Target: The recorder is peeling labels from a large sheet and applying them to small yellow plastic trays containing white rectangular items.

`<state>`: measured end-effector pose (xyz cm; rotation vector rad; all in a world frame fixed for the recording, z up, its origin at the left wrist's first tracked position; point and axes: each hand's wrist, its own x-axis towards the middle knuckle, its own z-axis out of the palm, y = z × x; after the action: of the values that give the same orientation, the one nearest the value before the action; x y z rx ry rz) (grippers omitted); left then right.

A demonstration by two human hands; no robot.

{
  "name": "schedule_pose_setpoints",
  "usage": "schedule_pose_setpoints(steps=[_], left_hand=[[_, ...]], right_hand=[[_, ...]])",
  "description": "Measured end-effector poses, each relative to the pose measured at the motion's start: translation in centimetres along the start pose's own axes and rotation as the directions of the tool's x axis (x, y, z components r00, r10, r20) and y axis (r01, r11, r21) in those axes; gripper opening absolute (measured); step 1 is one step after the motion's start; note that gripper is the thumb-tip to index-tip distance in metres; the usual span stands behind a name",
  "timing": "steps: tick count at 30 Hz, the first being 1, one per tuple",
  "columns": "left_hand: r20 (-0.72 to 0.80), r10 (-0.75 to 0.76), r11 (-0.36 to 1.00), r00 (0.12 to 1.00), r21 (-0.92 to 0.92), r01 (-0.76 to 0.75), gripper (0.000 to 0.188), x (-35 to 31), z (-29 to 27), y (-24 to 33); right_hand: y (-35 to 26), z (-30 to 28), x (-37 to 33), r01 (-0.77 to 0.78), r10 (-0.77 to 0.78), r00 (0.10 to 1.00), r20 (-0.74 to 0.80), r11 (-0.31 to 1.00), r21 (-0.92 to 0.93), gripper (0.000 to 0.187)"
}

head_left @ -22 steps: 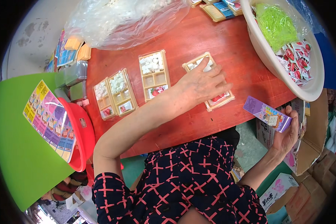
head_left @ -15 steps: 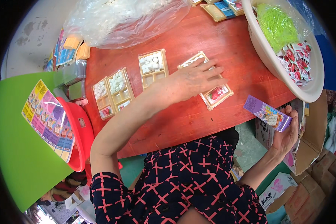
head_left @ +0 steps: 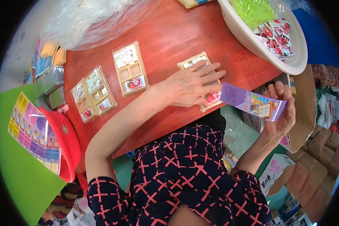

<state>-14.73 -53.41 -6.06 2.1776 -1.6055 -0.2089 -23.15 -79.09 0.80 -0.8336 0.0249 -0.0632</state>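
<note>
My left hand (head_left: pixel 188 84) lies palm down, fingers spread, across a clear-topped tan tray (head_left: pixel 188 61) close to the table's front edge. White marshmallow-like pieces show at the tray's far end and a strawberry-printed sachet (head_left: pixel 212 97) at its near end; the hand hides the middle. In my right hand (head_left: pixel 280 113) is a purple printed card sleeve (head_left: pixel 248 102), gripped by its right end. Its left end reaches beside the tray; whether they touch I cannot tell. Further left stand a similar tray (head_left: pixel 138 67) and two side by side, the nearer of which is a tray (head_left: pixel 100 88) with white pieces.
A white basin (head_left: pixel 269 62) with green strips and strawberry sachets stands at the back right. Plastic bags (head_left: pixel 86 22) of white pieces lie at the back left. At the left is a red basin (head_left: pixel 66 139) with a printed sheet (head_left: pixel 34 132). Cardboard boxes (head_left: pixel 309 169) fill the right side.
My right hand has brought the purple sleeve leftward, up to the tray. The tray under my left hand now sits closer to the table's front edge. The whole view has shifted.
</note>
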Motion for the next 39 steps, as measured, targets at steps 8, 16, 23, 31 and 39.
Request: schedule_pose_setpoints(steps=[8,16,23,31,39], left_hand=[[-0.377,-0.269,0.962,0.886,-0.066,0.264,0.065,-2.2,-1.1,4.3],[0.018,-0.682,-0.063,0.731,-0.997,-0.034,0.083,-3.9,0.6,11.2],[0.17,-0.768,-0.29,0.618,-0.952,-0.099,0.064,-4.0,0.0,11.3],[-0.019,-0.953,0.091,0.304,-0.97,0.224,0.046,-3.2,1.3,8.6],[-0.033,-0.969,0.096,0.243,-0.963,0.251,0.044,-3.0,1.8,7.8]], right_hand=[[0.3,1.8,-0.8,-0.017,0.019,0.998,0.066,0.999,-0.039,0.033],[1.0,2.9,-2.3,-0.081,0.083,0.996,0.038,0.995,-0.062,0.037],[2.6,2.4,-2.0,-0.158,0.162,0.987,0.0,0.964,-0.212,0.036],[5.6,1.8,1.6,-0.259,0.105,0.963,-0.248,0.605,-0.753,0.032],[6.5,1.7,3.0,-0.152,0.02,0.988,-0.152,0.262,-0.953,0.034]])
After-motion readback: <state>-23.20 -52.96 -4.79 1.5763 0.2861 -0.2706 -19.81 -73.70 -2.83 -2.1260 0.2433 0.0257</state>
